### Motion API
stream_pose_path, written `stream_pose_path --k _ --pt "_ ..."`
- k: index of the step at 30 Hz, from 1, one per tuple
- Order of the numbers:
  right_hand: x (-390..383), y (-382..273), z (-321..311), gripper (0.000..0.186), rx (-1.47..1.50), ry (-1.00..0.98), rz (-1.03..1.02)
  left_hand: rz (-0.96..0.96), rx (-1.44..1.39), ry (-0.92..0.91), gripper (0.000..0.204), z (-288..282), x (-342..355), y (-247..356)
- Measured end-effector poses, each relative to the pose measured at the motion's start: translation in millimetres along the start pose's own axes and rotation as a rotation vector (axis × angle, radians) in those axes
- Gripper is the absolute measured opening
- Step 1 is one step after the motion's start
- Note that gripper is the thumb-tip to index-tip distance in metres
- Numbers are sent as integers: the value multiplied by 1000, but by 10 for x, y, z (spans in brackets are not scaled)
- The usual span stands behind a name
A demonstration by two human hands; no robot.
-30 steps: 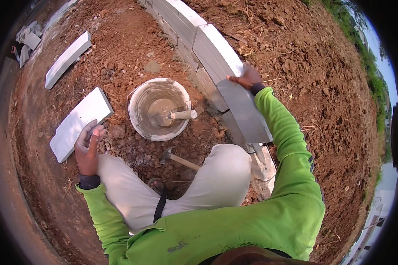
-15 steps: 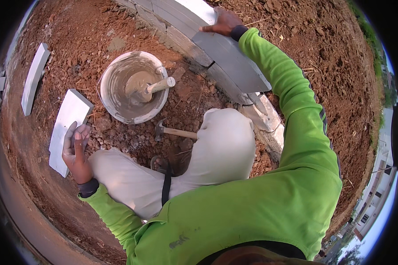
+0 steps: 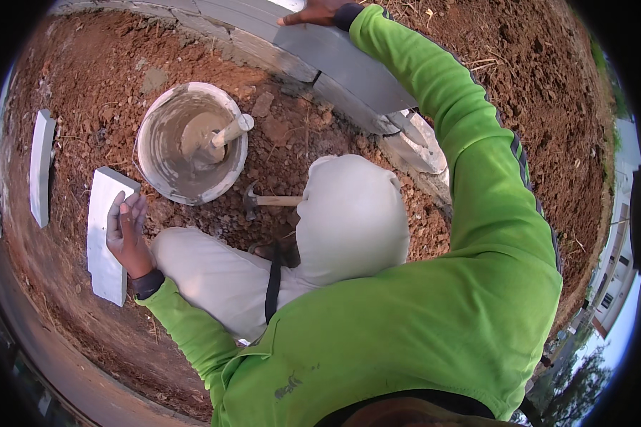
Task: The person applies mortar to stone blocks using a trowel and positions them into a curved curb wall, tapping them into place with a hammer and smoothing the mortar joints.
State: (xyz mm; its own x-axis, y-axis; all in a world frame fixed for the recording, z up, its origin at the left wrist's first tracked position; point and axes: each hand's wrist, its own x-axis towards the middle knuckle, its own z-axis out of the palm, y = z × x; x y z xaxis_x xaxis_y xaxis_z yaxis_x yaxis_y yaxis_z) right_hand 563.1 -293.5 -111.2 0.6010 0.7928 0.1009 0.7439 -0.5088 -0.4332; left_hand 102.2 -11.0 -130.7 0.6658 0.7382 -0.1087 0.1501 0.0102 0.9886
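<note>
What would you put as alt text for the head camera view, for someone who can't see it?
A crouching person in a green top rests the left hand on a pale slab lying on red soil, while the right hand reaches to a grey block on a low wall. A mortar bucket and hammer lie between.

The left hand (image 3: 126, 231) rests fingers spread, arm bent, left of the bucket (image 3: 165, 171). The right hand (image 3: 315, 12) stretches far beyond it, arm extended.
</note>
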Motion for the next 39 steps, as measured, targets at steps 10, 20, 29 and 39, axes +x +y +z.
stream_pose_path --k 10,20,29,39 --pt "4 -70 -65 88 11 51 -82 13 -41 5 37 20 150 -209" --pt "87 114 36 102 27 67 -221 13 -28 0 35 117 190 -241" --pt "166 294 208 106 -287 -3 128 25 7 -15 38 198 224 -236" --pt "193 201 91 110 -195 -63 179 16 38 -11 35 238 176 -118"
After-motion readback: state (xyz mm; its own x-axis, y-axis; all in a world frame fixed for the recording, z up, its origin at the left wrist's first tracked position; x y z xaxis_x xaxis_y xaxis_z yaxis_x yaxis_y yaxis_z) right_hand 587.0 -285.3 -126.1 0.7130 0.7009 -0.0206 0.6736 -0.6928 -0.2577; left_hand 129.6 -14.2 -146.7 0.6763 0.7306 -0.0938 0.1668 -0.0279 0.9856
